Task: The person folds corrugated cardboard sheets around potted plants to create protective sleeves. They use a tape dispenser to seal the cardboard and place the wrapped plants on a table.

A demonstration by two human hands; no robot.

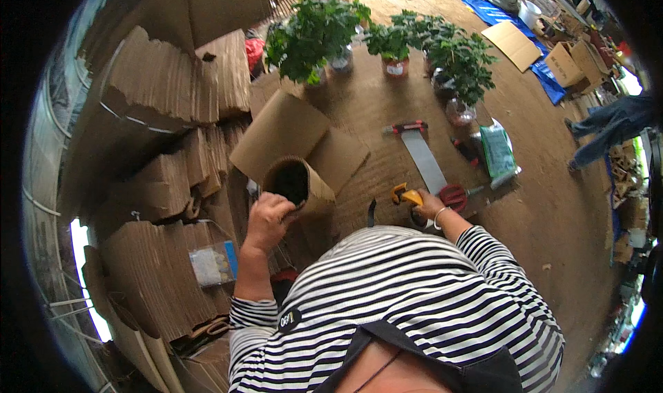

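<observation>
My left hand [270, 219] pinches the near rim of an upright rolled cardboard sleeve [322, 191]. Dark contents, possibly foliage, fill the sleeve's shaded inside. Farther right, my right hand [431, 206] grips a yellow-orange tape dispenser [409, 195], partly hidden by the fingers. Just beyond that hand lie red-handled scissors [453, 197]. A flat grey strip [424, 160] stretches away from them, with a red-and-black tool [408, 127] across its far end. Flat cardboard sheets [282, 129] lie behind the sleeve.
Leafy potted plants [321, 35] stand along the table's far side, more of them [461, 61] to the right. A green packet [498, 154] lies at the right edge. Bundled cardboard stacks [155, 82] crowd the left. Another person's legs [608, 126] show at far right.
</observation>
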